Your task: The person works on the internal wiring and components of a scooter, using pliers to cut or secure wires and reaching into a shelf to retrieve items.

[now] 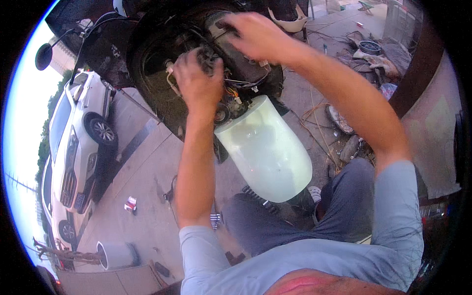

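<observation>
Your left hand (200,82) curls its fingers at a dark, lumpy part (207,60) inside the rounded black vehicle shell (150,73). Your right hand (255,37) bends its fingers nearby; I cannot tell whether either grips.

Person's wearing a pale grey-blue shirt (314,258), wrinkled, short sleeves (396,201) leaving both forearms (195,172) bare, dark grey loose-fitting trousers (346,196), hands (200,81) bare too.

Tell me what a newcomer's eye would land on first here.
Probably the pale, rounded panel at the centre. Above it, the left hand and right hand reach into a dark, open housing near exposed coloured wires. A white car stands out at the left.
</observation>
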Demonstrator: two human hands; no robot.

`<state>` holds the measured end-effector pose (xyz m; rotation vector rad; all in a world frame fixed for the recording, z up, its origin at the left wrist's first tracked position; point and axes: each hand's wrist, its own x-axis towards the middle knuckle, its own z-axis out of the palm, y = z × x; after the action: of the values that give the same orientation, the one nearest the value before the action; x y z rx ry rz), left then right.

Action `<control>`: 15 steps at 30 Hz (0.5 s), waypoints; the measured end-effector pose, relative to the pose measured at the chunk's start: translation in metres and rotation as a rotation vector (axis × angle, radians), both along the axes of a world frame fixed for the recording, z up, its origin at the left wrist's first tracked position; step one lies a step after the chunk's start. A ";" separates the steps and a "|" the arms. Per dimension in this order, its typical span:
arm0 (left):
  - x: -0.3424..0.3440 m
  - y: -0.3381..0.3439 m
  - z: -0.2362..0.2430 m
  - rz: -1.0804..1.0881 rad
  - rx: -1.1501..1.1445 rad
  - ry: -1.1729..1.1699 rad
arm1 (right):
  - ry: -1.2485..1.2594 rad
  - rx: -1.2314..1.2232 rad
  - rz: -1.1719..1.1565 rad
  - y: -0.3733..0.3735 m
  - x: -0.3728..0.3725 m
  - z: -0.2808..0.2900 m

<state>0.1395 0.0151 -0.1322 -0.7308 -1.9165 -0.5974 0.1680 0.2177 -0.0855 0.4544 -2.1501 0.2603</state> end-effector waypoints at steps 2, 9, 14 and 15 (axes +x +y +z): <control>-0.001 0.013 -0.006 0.050 -0.083 0.004 | -0.003 -0.051 -0.065 -0.016 -0.056 0.027; 0.003 0.026 -0.012 0.208 -0.254 0.076 | -0.314 -0.101 0.001 -0.037 -0.122 0.054; -0.005 0.033 -0.009 0.226 -0.229 -0.013 | -0.316 -0.141 0.104 -0.028 -0.134 0.056; -0.007 0.035 -0.008 0.226 -0.215 -0.028 | -0.356 -0.152 0.139 -0.026 -0.141 0.057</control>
<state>0.1320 0.0504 -0.1405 -0.6294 -2.0749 -0.2654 0.0271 0.1919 -0.0287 0.4989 -2.4234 0.6177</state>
